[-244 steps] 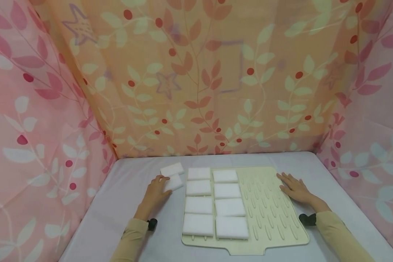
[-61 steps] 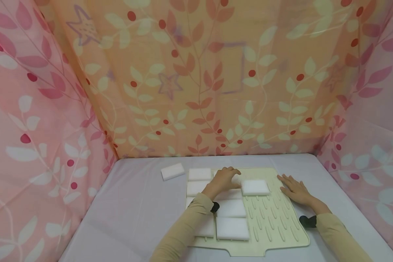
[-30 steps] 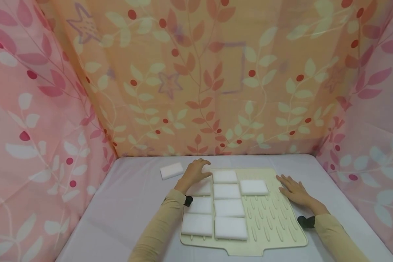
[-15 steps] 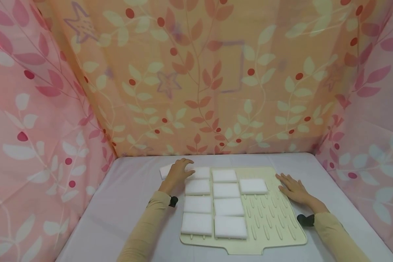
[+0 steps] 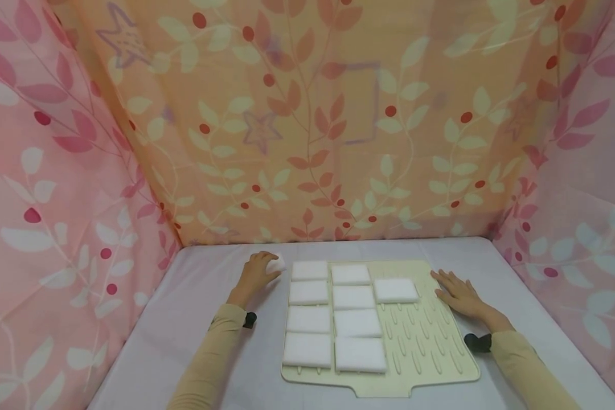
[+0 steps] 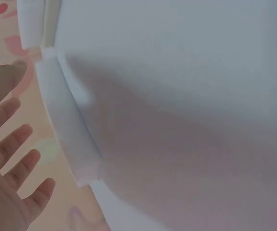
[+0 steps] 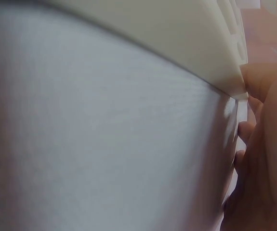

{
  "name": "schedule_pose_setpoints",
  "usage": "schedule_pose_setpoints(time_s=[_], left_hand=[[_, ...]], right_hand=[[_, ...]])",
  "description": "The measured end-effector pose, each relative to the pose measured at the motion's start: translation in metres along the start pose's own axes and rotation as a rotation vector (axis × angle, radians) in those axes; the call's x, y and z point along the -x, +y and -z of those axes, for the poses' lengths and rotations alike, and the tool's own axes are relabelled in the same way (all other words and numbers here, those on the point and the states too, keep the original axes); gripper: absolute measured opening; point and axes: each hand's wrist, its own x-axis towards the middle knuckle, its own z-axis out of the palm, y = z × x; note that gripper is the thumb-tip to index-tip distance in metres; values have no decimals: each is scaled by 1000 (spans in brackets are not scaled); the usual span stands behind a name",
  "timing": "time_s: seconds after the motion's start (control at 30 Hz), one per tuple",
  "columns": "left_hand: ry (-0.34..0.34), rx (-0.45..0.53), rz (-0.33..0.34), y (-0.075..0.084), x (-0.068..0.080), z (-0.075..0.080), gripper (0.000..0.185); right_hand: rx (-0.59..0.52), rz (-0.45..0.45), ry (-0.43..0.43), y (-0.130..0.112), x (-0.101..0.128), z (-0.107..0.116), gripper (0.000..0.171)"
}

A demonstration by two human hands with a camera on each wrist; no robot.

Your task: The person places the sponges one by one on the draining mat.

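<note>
A small white rectangular foam sponge (image 5: 277,263) lies on the pale lilac tablecloth (image 5: 195,319), near the far left corner of the cream ribbed plastic draining mat (image 5: 430,341). The left hand (image 5: 255,273) lies over it, fingers curved onto its near side so that only its right end shows; whether the fingers actually clasp it or merely rest on it cannot be told from the head view. In the left wrist view the fingers (image 6: 13,159) look spread and fairly straight beside a white foam edge (image 6: 66,139). The left forearm in its tan sleeve (image 5: 205,364) reaches forward from the lower left.

The right hand (image 5: 456,293) lies flat, palm down, fingers straight and slightly spread, pressing the right edge of the mat; it holds nothing.

On the mat lie nine white foam sponges: two columns of four (image 5: 333,313) at the left, and a single one (image 5: 396,290) just right of them near the far end.
</note>
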Motion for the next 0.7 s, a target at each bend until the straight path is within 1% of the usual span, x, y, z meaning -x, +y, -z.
schedule_pose_setpoints(time_s=[0.3,0.47,0.63,0.7], left_hand=[[-15,-26,45,-19,10,8,53],[-22,-37,72,-30,12,6,54],[-22,-15,99,-39,14,4,55],[-19,-15,95,-41,14,4,54]], right_hand=[[11,-8,2,-1,0,0,58],[10,-4,4,-1,0,0,58],[13,-4,10,-1,0,0,58],[14,-4,12,-1,0,0,58]])
